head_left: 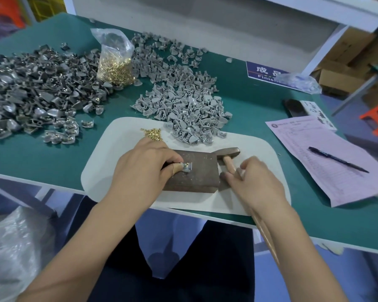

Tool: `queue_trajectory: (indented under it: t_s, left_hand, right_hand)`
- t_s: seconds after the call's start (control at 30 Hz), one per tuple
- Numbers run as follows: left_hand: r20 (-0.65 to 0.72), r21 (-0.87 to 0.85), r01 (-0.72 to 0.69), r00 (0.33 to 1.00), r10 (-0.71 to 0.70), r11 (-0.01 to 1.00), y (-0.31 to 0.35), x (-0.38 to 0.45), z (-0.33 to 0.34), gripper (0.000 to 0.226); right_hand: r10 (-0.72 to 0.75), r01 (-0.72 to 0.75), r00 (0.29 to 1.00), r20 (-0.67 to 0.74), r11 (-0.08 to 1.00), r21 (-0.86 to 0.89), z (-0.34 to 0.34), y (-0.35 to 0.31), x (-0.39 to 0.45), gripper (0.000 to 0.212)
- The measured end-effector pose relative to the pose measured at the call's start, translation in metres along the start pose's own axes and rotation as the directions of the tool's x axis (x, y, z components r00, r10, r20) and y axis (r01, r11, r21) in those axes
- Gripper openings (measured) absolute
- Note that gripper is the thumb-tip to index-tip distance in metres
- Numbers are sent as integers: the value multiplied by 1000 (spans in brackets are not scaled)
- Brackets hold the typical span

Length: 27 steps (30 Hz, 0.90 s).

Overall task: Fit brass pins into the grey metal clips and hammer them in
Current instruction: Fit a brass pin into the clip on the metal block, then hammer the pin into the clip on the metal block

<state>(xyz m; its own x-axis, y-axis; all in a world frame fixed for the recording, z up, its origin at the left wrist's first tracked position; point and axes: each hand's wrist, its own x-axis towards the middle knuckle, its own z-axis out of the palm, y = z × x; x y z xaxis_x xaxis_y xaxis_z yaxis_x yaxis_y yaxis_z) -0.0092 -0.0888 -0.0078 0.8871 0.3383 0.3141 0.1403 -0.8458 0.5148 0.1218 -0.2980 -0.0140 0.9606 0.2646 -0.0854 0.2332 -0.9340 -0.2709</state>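
My left hand [147,165] pinches a small grey metal clip [187,167] with a brass pin standing in it, holding it on a rusty brown metal block [196,173]. My right hand [252,182] grips the wooden handle of a hammer [227,154], whose head lies on the white mat [258,147] just right of the block. A small heap of loose brass pins [153,133] sits on the mat behind my left hand. Unpinned grey clips [183,105] are piled behind the mat.
A plastic bag of brass pins [115,66] stands at the back. A large heap of darker clips [31,92] fills the left of the green table. At right lie a pink form [327,158] with a pen [338,159] and a blue sign [268,71].
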Motion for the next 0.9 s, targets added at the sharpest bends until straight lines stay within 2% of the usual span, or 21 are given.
queue_trajectory:
  t_s: [0.03, 0.1, 0.17, 0.23, 0.3, 0.37, 0.43, 0.53, 0.57, 0.67, 0.73, 0.8, 0.9]
  left_hand:
    - [5, 11, -1, 1000, 1, 1000, 0, 0, -1, 7]
    - [14, 24, -3, 1000, 2, 1000, -1, 1, -2, 6]
    - [19, 45, -14, 1000, 13, 999, -1, 1, -3, 6]
    - [22, 62, -23, 1000, 21, 998, -2, 1, -3, 7]
    - [26, 74, -27, 999, 26, 997, -2, 1, -3, 8]
    - [26, 77, -29, 999, 27, 997, -3, 2, -3, 8]
    - [27, 67, -22, 999, 21, 998, -3, 2, -3, 7]
    - [17, 58, -11, 1000, 10, 998, -4, 1, -2, 6]
    - [10, 58, -10, 1000, 9, 998, -4, 1, -2, 5]
    - [-5, 66, -3, 1000, 3, 998, -5, 1, -1, 7]
    - [-7, 65, 4, 1000, -3, 998, -5, 1, -1, 9]
    - [-12, 51, 2, 1000, -1, 999, -6, 2, -1, 9]
    - [-14, 33, 8, 1000, -8, 999, -5, 2, -1, 7]
  right_hand:
    - [6, -4, 998, 56, 1000, -26, 3, 3, 1, 42]
    - [-18, 16, 997, 69, 999, 33, 3, 6, 3, 32]
    - [-12, 12, 1000, 8, 997, 71, -5, 11, 6, 34]
    - [-40, 50, 993, -112, 995, 91, -16, 16, 5, 31]
    - [-98, 146, 979, -177, 949, 279, -27, 15, -2, 23]
    - [-156, 211, 974, -164, 887, 411, -32, 8, -14, 17]
    - [-254, 278, 961, -114, 859, 430, -34, 0, -25, 21]
    - [-324, 247, 946, 18, 756, 606, -35, -16, -39, 36]
    - [-343, 271, 939, 13, 762, 588, -34, -21, -43, 38]
    - [-403, 387, 915, -10, 871, 303, -31, -31, -49, 40]
    - [-420, 412, 908, -14, 883, 226, -31, -36, -51, 37]
    - [-428, 433, 901, -73, 878, 203, -34, -37, -53, 36]
    - [-388, 445, 891, -236, 848, 288, -37, -37, -57, 40]
